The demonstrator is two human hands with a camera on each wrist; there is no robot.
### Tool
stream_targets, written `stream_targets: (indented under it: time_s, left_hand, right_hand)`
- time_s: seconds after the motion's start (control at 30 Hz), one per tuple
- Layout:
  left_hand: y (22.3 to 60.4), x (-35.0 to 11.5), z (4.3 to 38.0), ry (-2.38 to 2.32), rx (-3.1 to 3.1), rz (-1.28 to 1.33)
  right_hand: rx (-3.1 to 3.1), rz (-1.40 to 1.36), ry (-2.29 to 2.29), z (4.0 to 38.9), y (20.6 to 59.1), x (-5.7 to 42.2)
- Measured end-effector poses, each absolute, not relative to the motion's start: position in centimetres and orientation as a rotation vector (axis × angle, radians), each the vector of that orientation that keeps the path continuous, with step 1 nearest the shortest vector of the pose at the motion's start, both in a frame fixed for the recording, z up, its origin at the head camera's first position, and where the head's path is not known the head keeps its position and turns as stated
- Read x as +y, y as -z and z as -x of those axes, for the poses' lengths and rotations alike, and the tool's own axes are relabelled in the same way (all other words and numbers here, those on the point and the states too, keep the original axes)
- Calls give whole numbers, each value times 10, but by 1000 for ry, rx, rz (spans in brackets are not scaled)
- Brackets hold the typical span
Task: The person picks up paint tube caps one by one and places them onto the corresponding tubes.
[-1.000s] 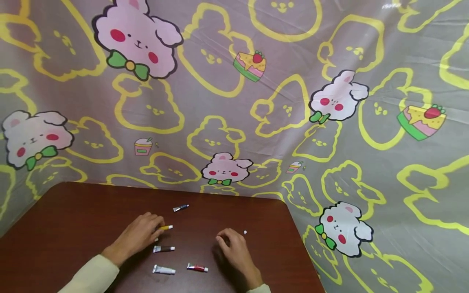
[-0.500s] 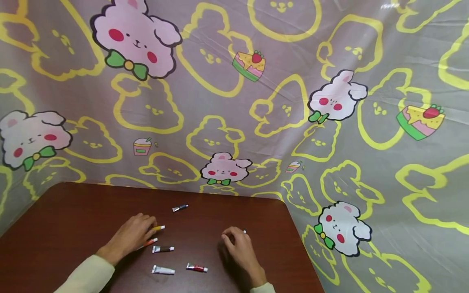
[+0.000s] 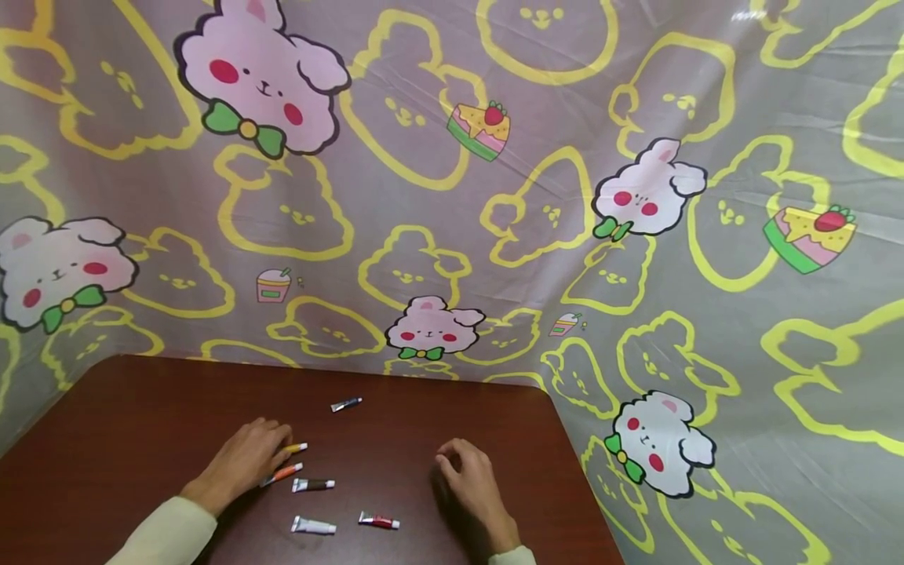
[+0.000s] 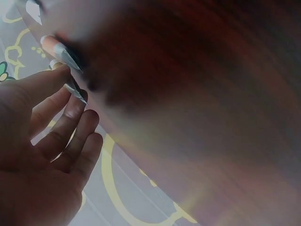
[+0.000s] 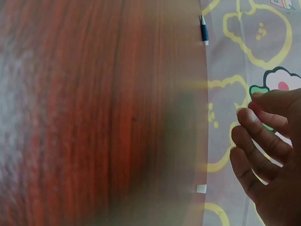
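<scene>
My left hand (image 3: pixel 243 459) pinches a small yellow paint tube (image 3: pixel 300 447) between thumb and fingers at the table's left. In the left wrist view, the silver tail of this tube (image 4: pixel 78 94) sticks out between the fingertips. An orange paint tube (image 3: pixel 286 472) lies just beside that hand, partly covered by it. Several more paint tubes lie nearby: dark brown (image 3: pixel 315 485), white (image 3: pixel 314 525), red (image 3: pixel 379 521) and, farther back, blue (image 3: pixel 347 405). My right hand (image 3: pixel 472 480) hovers at the right with loosely curled fingers, holding nothing.
The dark red-brown wooden table (image 3: pixel 191 408) has rounded far corners. A patterned curtain (image 3: pixel 438 212) hangs behind it and along the right side. A small white piece (image 5: pixel 201 189) lies on the table in the right wrist view; the right hand hides it in the head view.
The left hand has drawn the yellow paint tube leftward, uncovering more of the orange paint tube. My right hand has shifted slightly right, covering the small white piece in the head view.
</scene>
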State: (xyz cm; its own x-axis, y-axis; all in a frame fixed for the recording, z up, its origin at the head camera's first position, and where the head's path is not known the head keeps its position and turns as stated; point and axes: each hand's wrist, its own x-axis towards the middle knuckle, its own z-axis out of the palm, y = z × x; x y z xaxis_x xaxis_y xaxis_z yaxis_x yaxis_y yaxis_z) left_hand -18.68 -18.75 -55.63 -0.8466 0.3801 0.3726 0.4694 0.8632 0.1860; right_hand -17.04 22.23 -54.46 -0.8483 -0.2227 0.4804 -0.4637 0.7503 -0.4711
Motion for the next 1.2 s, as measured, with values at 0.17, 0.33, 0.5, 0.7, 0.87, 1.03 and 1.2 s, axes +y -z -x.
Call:
stream_targets:
  time_s: [0.17,0.33,0.5,0.7,0.87,1.03,1.2]
  left_hand:
    - [558,-189,187,399,-2730,621]
    - [559,-190,187,403,-2723,622]
    - [559,-190,187,414,-2726,618]
    - [559,-192,186,435,-2711,630]
    - [560,-193,186,446,-2686,644]
    - [561,-194,187,460,-2689,650]
    - [559,-194,188,485,-2714,657]
  right_hand:
    - [-2579,-469,-817,172,547,227]
    - [-2590,-449,-787,175,548,233]
    - [-2608,-436,-795,176,548,238]
    - [-2623,-391,-808,177,549,245]
    - [-2631,-372,-822,178,550,250]
    - [-2643,-357,-825,179,552,254]
    - [-2650,-338,-833,179,553,257]
